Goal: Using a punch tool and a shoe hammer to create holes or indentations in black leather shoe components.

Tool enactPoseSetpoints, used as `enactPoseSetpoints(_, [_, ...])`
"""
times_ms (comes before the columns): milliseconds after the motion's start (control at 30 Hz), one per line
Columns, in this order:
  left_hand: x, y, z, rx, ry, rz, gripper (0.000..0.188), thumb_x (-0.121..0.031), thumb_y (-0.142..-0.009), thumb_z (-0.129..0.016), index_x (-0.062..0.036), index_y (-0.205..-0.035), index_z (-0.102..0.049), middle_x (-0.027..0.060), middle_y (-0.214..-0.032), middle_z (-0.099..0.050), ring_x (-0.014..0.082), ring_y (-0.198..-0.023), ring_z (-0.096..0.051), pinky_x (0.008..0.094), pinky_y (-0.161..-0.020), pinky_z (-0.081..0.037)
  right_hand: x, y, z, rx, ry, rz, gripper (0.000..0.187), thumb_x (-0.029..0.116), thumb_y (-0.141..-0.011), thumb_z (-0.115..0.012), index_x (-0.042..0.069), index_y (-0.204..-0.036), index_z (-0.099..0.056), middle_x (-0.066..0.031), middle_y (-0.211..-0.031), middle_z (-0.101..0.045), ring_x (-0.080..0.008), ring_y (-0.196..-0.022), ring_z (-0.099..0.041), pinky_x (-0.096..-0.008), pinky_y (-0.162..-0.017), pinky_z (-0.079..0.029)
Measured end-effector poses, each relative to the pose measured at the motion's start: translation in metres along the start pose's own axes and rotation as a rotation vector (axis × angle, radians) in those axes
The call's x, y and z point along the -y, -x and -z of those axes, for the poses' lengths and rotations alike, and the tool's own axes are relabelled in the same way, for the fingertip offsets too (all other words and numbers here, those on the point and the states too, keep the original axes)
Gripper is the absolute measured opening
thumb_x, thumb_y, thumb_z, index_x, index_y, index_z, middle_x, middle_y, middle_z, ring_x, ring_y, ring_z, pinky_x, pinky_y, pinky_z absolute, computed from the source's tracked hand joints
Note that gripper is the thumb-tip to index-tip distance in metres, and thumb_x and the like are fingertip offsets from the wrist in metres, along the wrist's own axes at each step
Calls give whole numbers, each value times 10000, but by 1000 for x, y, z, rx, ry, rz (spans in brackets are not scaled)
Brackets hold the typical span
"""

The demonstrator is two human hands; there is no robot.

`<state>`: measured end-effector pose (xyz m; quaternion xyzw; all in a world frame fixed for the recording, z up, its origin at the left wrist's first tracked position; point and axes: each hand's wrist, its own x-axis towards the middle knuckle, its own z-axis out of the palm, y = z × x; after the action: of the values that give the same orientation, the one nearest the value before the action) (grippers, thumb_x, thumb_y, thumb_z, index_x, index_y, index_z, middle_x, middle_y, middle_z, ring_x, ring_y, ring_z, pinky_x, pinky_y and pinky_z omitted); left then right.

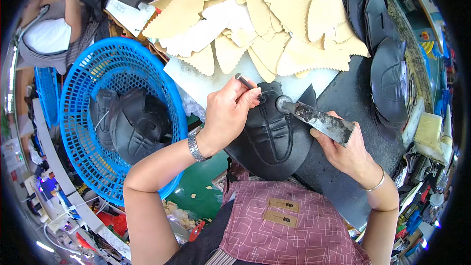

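A black leather shoe upper (262, 154) lies in front of me, a dark braided cord looped over its creased middle. My left hand (228, 110) pinches a dark rod-shaped punch (244, 81) slanting over the upper's far left part. Fingers partly cover its lower end, so I cannot tell whether it touches the leather. My right hand (343, 149) is closed on a hammer (321, 120) with a round metal face and a broad, worn, flared end. The round face sits just right of the punch, above the upper. The hammer's handle is hidden beneath its head.
A blue plastic basket (73, 132) at the left holds black leather uppers (137, 127). Zigzag-edged tan pieces (289, 10) pile up at the far side. More black uppers (388, 81) stack at the far right beside the dark work surface (338, 181). Another person (54, 34) sits far left.
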<state>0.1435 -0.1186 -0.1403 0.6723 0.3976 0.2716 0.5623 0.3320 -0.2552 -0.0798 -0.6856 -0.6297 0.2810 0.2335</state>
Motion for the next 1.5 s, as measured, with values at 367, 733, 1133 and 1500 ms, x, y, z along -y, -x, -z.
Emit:
enactPoseSetpoints(367, [-2, 4, 4, 67, -611, -556, 111, -29, -795, -597, -31, -880, -526, 128, -671, -604, 257, -595, -623, 321, -508, -486, 11, -12, 18, -113, 78, 207, 260, 58, -642, -645, 47, -882, -545, -121, -697, -565, -296, -589, -588, -349, -496, -459])
enactPoseSetpoints(733, [-36, -30, 46, -147, 345, -126, 131, -25, -783, -430, 22, -715, -532, 150, -970, -589, 125, -758, -505, 213, -705, -379, -9, -13, -24, 92, 277, 97, 182, 205, -740, -629, 50, -830, -595, -122, -838, -563, -281, -643, -616, -386, -525, -498])
enactPoseSetpoints(1133, [-68, -39, 12, -143, 208, -128, 85, -2, -839, -519, -31, -917, -538, -8, -733, -496, 10, -478, -311, 173, -412, -220, -25, 17, -13, -5, 295, 221, 211, 171, -691, -646, 61, -823, -525, -93, -815, -536, -251, -665, -606, -382, -547, -485])
enactPoseSetpoints(1500, [-91, -77, -171, 670, 194, 505, 418, -456, -854, -562, -62, -988, -521, 49, -862, -624, 8, -415, -246, 177, -365, -172, -164, 109, 112, -675, 326, -809, 391, 401, -790, -606, 19, -869, -570, -198, -921, -608, -364, -847, -585, -428, -708, -451])
